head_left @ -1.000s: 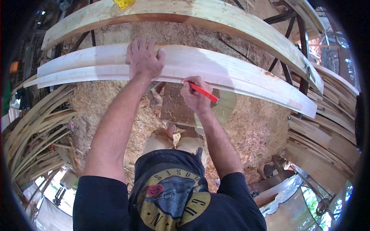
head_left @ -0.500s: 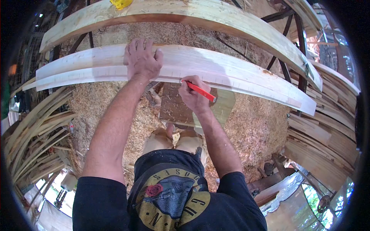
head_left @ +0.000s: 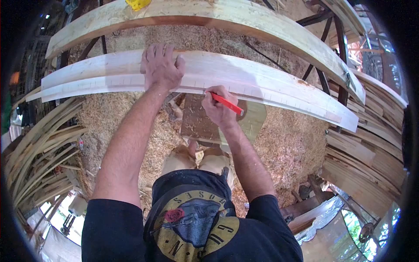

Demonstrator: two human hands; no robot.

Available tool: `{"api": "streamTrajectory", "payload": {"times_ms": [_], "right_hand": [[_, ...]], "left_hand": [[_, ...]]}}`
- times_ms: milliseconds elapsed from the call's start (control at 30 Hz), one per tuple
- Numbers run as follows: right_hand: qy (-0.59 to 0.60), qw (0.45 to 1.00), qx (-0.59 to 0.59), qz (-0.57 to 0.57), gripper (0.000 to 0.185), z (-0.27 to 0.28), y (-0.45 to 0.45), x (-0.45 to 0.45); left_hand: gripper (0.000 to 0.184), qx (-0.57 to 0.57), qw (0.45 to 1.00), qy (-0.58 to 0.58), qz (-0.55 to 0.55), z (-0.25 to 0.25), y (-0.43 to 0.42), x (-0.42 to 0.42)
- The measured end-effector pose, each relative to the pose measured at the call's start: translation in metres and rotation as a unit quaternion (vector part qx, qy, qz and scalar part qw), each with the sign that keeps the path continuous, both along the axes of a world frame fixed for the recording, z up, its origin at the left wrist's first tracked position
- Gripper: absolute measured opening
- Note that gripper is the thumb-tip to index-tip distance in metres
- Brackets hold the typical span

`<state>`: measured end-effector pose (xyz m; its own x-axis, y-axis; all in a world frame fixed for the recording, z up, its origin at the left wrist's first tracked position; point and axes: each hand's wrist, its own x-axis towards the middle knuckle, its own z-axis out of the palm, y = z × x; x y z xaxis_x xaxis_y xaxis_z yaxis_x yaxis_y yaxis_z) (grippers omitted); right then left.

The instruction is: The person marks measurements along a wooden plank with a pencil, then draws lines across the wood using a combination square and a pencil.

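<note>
Two bare hands in the head view: your left hand [head_left: 163, 70] lies palm down on the pale plank [head_left: 209, 65], fingers spread; your right hand [head_left: 218, 105] pinches a red pencil [head_left: 228, 103], tip end at the plank's near edge, contact too small to tell. Plank spans before you, short ticks along its near side. Beyond, another beam [head_left: 248, 19]; wood shavings [head_left: 288, 148] below.

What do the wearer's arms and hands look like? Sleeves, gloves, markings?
Left hand and right hand are ungloved. Forearms are bare, no watch or wristband showing. Sleeves are short and black, no print visible on them.
</note>
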<state>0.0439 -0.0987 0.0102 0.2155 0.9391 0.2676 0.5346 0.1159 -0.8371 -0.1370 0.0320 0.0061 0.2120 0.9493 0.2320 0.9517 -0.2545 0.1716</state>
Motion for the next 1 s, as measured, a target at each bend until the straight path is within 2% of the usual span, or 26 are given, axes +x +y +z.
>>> {"api": "streamTrajectory", "payload": {"times_ms": [533,633,733,833,1000], "right_hand": [[0.009,1.000,0.012,-0.001,0.012,0.0013,0.0001,-0.0018],[0.002,1.000,-0.024,0.001,0.010,0.0050,-0.0011,-0.0006],[-0.010,1.000,0.007,-0.004,0.008,0.0011,0.0004,-0.0013],[0.072,0.995,-0.070,0.017,0.007,-0.0002,-0.0074,0.0029],[0.079,0.995,-0.057,-0.010,0.008,0.0065,-0.0084,0.0003]], "left_hand": [[0.047,-0.024,1.000,0.018,0.007,0.0070,-0.0018,0.0024],[0.048,-0.025,0.999,0.024,0.011,0.0062,-0.0019,0.0012],[0.048,-0.025,0.999,0.017,0.010,0.0049,-0.0017,0.0021],[0.048,-0.024,0.999,0.019,0.013,0.0047,-0.0025,0.0010],[0.047,-0.019,1.000,-0.001,0.006,0.0051,-0.0010,0.0000]]}}
